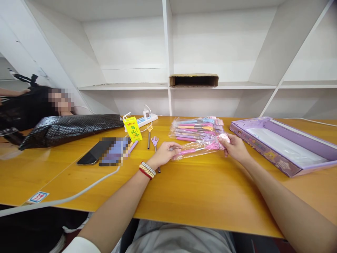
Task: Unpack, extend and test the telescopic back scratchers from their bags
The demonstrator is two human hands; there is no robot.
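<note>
Both my hands hold one clear plastic packet (196,150) with a pink telescopic back scratcher inside, low over the wooden table (184,189). My left hand (163,154), with bead bracelets on the wrist, pinches the handle end. My right hand (233,146) grips the pink claw end. Just behind the packet lies a pile of several similar packets (196,128) in pink, blue, yellow and purple. Two unwrapped scratchers, one orange (149,135) and one purple (156,147), lie left of my left hand.
An open purple box (284,146) sits at the right. A yellow drink carton (133,129), power strip (146,117), two phones (105,151) and a black bubble bag (68,128) are at left. A white cable (79,191) crosses the table. Another person sits far left. White shelves hold a cardboard box (194,80).
</note>
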